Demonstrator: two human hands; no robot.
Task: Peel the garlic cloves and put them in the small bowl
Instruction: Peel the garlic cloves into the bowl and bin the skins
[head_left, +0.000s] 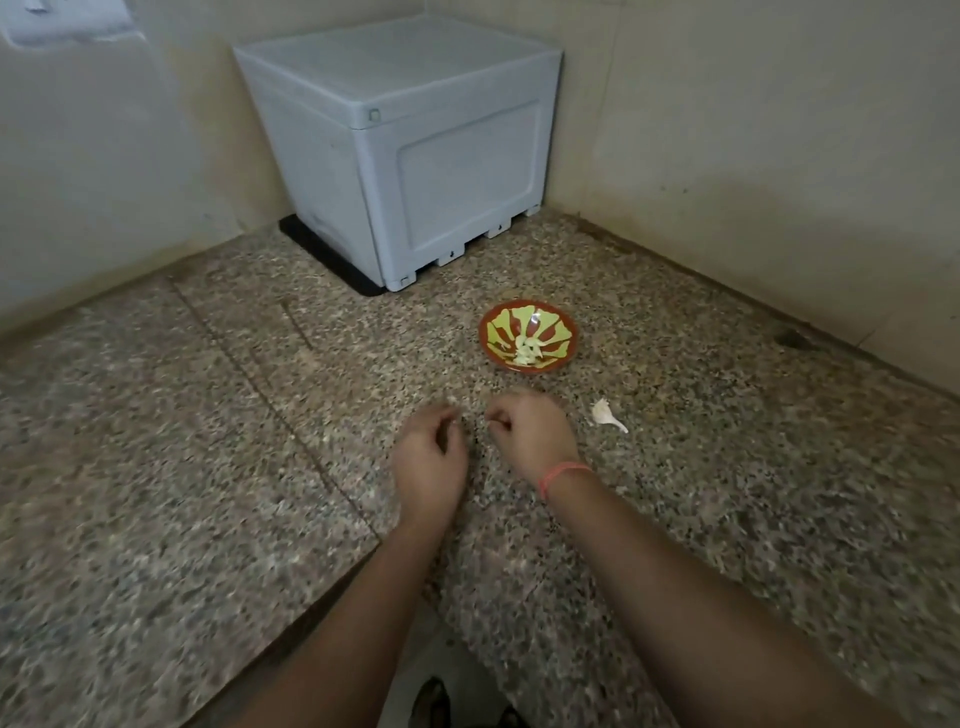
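Left hand & right hand close together, fingers curled in. Too blurred to tell if either pinches a clove or skin. Prob. mid-peel. Peeled garlic cloves lie in small bowl, 12 o'clock of right hand; garlic scrap at its 3. Next: finish peel, short reach to bowl. Speckled stone surface, grey plastic box at 11, in corner of walls.

Left hand, right hand side by side near small bowl of cloves
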